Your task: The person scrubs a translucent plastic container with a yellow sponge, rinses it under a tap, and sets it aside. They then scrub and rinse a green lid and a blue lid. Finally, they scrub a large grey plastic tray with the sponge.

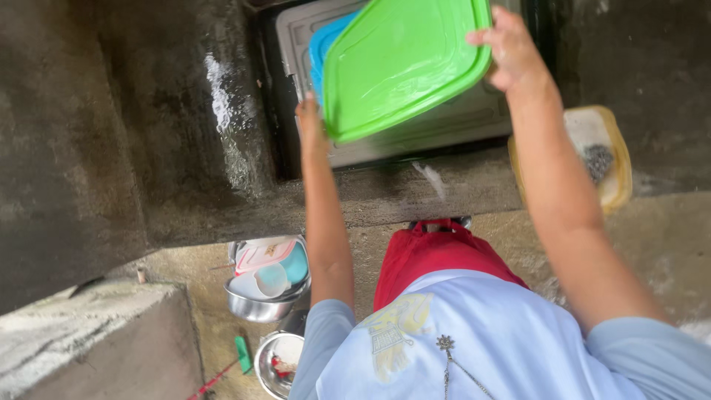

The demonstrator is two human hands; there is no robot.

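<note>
Both of my hands hold up a green plastic lid [396, 63], wet and glossy, tilted above a grey tray [452, 122] near the top of the view. My left hand [309, 118] grips its lower left corner. My right hand [511, 48] grips its upper right edge. A blue lid [324, 46] peeks out from behind the green one on its left side.
A wet concrete ledge [222, 148] runs across the middle. A yellow tub [603, 152] with a scrubber sits at the right. Below left, a steel bowl [259, 305] holds plastic containers, and a second steel bowl [275, 363] stands by a concrete block [89, 341].
</note>
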